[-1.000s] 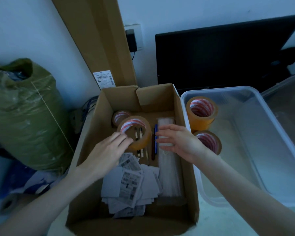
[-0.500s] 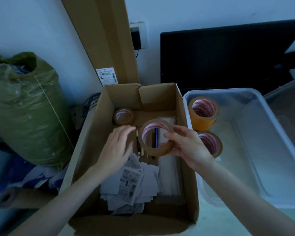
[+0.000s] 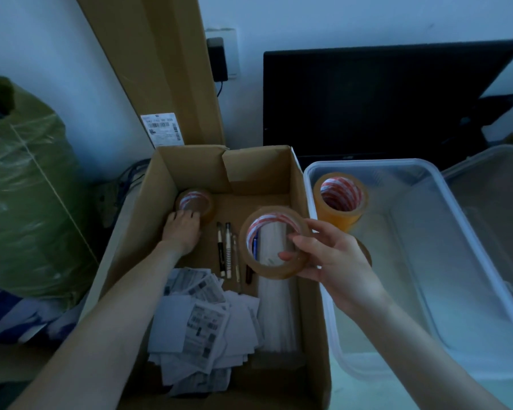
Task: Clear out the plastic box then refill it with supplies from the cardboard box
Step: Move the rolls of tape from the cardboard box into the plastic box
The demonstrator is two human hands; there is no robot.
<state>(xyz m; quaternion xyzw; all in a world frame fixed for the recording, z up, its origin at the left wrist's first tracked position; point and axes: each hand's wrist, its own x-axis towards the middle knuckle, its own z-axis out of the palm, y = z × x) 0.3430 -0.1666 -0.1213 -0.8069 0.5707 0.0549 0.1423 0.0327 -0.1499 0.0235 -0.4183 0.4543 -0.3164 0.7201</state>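
Moved since earlier: left hand (image 3: 180, 230), now touching small brown tape roll (image 3: 194, 202) inside open cardboard box (image 3: 301, 220). Right hand (image 3: 332, 258) pinches large brown tape roll (image 3: 274, 242), lifted. Step: refilling. Next: carry it into clear plastic box (image 3: 427, 170).

matt cardboard box (image 3: 305, 261), translucent plastic box (image 3: 444, 184)

Right hand (image 3: 335, 261) grips brown tape roll (image 3: 274, 242); left hand (image 3: 182, 229) touches second roll (image 3: 194, 202).
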